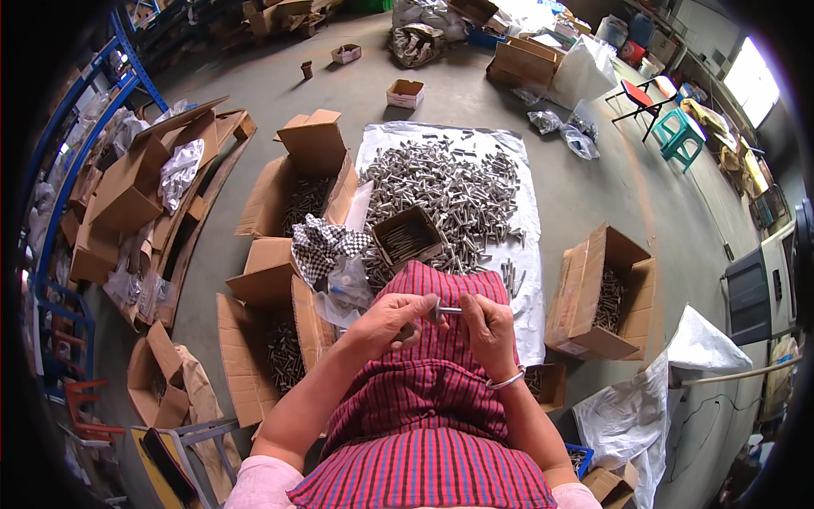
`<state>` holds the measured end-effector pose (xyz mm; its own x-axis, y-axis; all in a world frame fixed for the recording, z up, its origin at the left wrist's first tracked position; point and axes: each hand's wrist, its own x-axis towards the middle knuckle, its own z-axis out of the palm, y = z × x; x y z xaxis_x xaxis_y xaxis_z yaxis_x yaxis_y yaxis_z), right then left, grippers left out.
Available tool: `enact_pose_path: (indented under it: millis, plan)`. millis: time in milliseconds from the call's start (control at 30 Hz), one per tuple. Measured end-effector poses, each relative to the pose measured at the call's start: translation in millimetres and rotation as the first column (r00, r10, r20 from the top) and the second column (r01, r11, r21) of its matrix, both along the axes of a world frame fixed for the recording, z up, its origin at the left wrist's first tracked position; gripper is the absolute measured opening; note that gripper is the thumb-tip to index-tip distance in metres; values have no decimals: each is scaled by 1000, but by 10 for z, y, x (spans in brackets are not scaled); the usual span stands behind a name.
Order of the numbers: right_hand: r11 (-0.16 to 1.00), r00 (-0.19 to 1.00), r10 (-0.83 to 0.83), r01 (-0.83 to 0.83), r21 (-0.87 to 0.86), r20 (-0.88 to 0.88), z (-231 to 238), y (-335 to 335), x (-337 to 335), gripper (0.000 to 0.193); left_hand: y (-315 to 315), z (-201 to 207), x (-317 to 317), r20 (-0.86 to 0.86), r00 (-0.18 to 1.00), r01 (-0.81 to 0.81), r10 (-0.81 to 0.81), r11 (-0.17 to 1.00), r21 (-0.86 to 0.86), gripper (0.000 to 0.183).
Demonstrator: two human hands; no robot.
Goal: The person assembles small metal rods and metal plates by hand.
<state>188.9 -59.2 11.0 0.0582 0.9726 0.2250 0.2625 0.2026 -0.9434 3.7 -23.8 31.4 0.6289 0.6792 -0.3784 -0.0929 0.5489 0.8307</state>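
Note:
Over my lap, both hands meet at a small metal bolt (450, 310) with a wide, flat end. My left hand (386, 326) pinches the flat end between thumb and fingers, and a greyish bit shows in its curled fingers, too small to name. My right hand (489, 335) is closed around the other end of the shank, whose tip is hidden. Beyond my knees, a large pile of similar metal bolts (454, 191) is spread over a white sheet (530, 280). A small open carton (413, 259) of thin metal pieces stands at the pile's near edge.
Open cardboard boxes (254, 365) (343, 182) holding metal parts stand at my left, with a checkered cloth (322, 246) beside them. Another parts box (577, 297) is at my right. Farther out are a wooden pallet (216, 161), a green stool (678, 136) and a folding chair (642, 95).

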Motion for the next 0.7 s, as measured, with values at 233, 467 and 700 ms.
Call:
enact_pose_path:
  millis: [233, 467, 700]
  plan:
    - [1000, 998, -25, 24, -15, -56, 61, 15, -63, 41, 7, -2, 4, 31, 1000, 0, 2, 998, -65, 26]
    - [1000, 1000, -22, 22, -1, 0, 14, 21, -64, 41, -56, 107, 51, 50, 994, -105, 100, 987, 125, 37]
    - [997, 995, -69, 66, -36, -71, -60, 7, -54, 42, -77, -48, 27, 114, 992, -78, 58, 980, 184, 42]
